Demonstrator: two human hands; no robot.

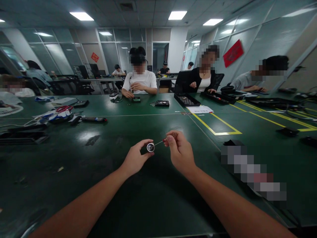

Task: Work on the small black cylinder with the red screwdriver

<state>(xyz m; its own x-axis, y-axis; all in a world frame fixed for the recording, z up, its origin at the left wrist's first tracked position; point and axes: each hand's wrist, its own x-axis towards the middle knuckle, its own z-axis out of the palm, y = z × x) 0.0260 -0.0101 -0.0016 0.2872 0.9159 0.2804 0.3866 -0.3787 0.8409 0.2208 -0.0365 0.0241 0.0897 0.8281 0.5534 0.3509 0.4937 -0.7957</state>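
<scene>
My left hand (135, 158) pinches a small round black and silver part (150, 147) above the dark green table (104, 172). My right hand (179, 150) is closed on a thin metal tool (159, 142) whose tip points left and reaches the round part. Both hands hover close together at the middle of the view, a little above the tabletop.
Across the table sit several people at work. Black trays (186, 99) and a white paper (200, 109) lie beyond yellow floor-style tape lines (215, 127). Tools, red scissors (64, 108) and cables are at the left; a blurred object (252, 173) lies at my right.
</scene>
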